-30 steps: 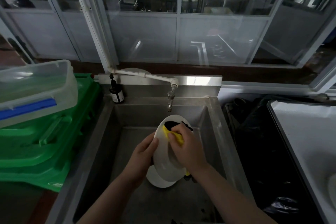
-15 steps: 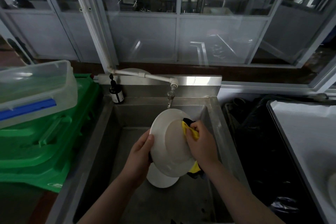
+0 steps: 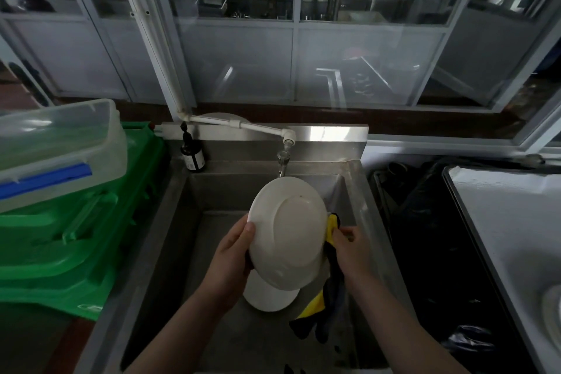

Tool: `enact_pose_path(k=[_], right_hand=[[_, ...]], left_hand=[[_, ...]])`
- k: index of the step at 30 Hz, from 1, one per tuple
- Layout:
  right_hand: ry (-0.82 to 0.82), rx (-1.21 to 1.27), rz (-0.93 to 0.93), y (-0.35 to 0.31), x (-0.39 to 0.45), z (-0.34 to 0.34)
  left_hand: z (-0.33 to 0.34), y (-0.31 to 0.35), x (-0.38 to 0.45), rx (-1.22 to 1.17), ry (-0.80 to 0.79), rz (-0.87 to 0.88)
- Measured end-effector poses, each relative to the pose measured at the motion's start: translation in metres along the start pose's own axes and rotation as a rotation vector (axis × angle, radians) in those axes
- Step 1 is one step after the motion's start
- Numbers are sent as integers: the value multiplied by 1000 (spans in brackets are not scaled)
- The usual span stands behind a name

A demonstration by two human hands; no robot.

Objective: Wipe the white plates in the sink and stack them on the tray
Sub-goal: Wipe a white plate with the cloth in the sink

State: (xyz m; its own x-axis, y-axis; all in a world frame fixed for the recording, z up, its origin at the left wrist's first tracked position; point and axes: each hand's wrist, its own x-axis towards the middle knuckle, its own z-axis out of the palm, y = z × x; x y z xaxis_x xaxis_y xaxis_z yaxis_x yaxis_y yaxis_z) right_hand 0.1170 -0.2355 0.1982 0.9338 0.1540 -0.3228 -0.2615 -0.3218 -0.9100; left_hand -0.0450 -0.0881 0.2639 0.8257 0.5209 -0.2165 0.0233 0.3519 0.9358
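Over the steel sink point(image 3: 170, 222), below the tap point(image 3: 283, 161), our left hand point(image 3: 232, 255) grips a white plate point(image 3: 288, 231) by its left rim, underside up. Our right hand point(image 3: 349, 252) clutches a yellow-and-black cloth point(image 3: 331, 291) at its right edge. Another plate point(image 3: 267, 297) lies beneath.

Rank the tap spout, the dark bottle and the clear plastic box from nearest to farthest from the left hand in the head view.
From the left hand:
1. Tap spout, above the held plate, at the sink's back.
2. Dark bottle, back left corner of the sink ledge.
3. Clear plastic box, far left, on the green crates.
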Motion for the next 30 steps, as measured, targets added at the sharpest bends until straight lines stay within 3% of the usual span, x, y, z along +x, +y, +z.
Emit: enact_pose_path(k=[3, 6, 18, 30], right_hand=[[-58, 90, 206, 19, 4, 1], [-57, 100, 254, 24, 5, 2], [7, 4, -102, -25, -20, 12], [-149, -124, -265, -52, -45, 31]], left_hand=[[1, 4, 1, 42, -43, -17], [3, 2, 1, 66, -49, -43], [12, -1, 1, 72, -34, -42], [12, -8, 6, 92, -37, -55]])
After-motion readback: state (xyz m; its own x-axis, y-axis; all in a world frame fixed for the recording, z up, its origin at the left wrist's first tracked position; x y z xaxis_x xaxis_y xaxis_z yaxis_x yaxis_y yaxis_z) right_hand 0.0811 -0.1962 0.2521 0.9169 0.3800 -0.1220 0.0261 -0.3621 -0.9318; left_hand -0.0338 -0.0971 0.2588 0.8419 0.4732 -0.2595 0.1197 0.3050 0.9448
